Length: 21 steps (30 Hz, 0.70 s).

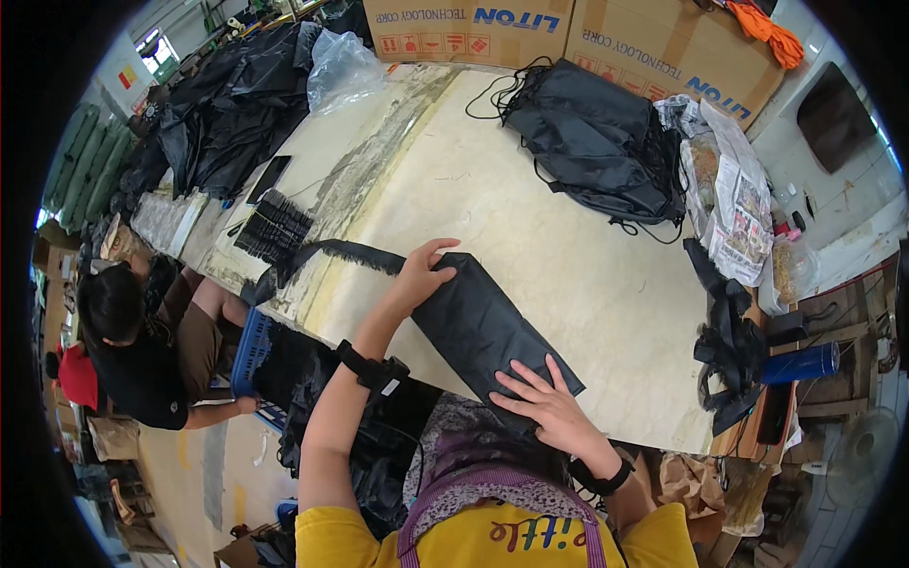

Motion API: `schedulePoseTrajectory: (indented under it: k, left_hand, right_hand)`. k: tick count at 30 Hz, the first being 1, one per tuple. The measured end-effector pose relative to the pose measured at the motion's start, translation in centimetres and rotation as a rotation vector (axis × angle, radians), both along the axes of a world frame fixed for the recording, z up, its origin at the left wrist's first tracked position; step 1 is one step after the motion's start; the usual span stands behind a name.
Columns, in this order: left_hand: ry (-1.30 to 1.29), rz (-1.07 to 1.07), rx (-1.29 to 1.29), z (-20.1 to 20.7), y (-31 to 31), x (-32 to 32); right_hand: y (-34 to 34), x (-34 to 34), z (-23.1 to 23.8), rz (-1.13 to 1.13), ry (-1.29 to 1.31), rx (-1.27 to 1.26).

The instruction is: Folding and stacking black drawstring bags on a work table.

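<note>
A long folded piece of black fabric [488,331] lies slantwise across the near edge of the pale table. At its upper left corner my left hand [423,276] has its thumb and fingers curled round the cloth edge. My right hand [549,407] rests flat on the lower right end, fingers spread and pressing on the cloth. From beside my left hand a narrow black fabric strip with a frayed edge [355,254] runs left toward a stack of black webbing pieces [273,227].
A pile of black drawstring bags [597,133] lies at the back, before cardboard boxes [473,33]. Black scraps [729,350] hang over the right edge near a blue cylinder [800,363]. A phone [270,180] lies left. A seated person [142,350] is beside a blue crate [250,355].
</note>
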<state>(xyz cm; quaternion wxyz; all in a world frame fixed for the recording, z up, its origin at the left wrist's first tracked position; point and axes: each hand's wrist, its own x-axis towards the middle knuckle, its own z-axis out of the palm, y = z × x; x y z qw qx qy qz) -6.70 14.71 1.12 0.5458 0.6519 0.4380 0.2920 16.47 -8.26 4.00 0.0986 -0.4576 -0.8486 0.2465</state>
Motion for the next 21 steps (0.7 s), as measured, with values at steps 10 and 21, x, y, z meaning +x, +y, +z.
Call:
schedulePoseTrajectory:
  k: [10, 21]
  left_hand:
    - [-0.106, 0.171, -0.077, -0.6, -0.1, 1.5]
    - [0.415, 0.258, 0.965, 3.1, -8.3, 2.2]
  right_hand:
    - [-0.3, -0.1, -0.2, -0.011, 0.005, 0.007]
    - [0.1, 0.1, -0.7, -0.116, 0.094, 0.069]
